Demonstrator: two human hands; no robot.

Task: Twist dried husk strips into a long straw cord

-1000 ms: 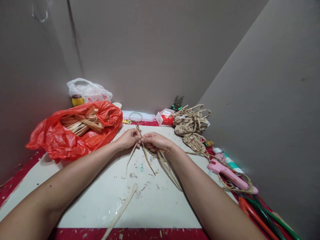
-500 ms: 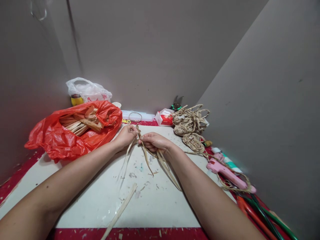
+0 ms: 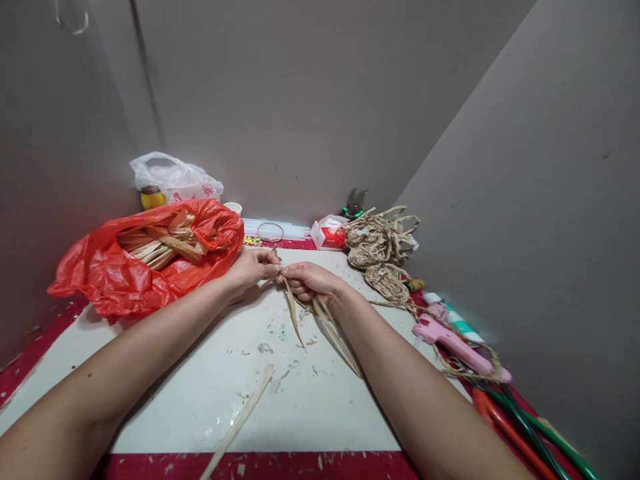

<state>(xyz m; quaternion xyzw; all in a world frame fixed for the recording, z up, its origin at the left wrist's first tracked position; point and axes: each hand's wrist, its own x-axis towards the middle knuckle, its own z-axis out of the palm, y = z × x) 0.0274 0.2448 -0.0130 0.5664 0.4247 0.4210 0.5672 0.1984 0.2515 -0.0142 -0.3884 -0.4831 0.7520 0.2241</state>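
Over the white board [image 3: 320,413], my left hand [image 3: 255,268] and my right hand [image 3: 310,280] meet fingertip to fingertip. Both are pinched closed on dry plant-fibre strips; just where each strip runs between the fingers is hidden. One fibre strip [image 3: 293,312] hangs down below the fingertips. Further pale strips [image 3: 336,339] trail from beneath my right palm along the wrist. A small twisted end pokes up behind the fingers. Nearer to me a loose flat strip [image 3: 243,420] lies across the board's front edge.
Left is a red plastic bag [image 3: 100,280] full of dry strips [image 3: 167,240]. Woven cord pieces [image 3: 383,243] are piled at back right, beside a red-and-white box [image 3: 327,233] and pliers [image 3: 355,205]. A pink glue gun [image 3: 455,343] and orange-handled tool [image 3: 500,420] line the right edge.
My left fingers have come in to the right, against my right fingertips. The thin strip that hung below my left hand no longer shows there. My right hand has hardly moved.
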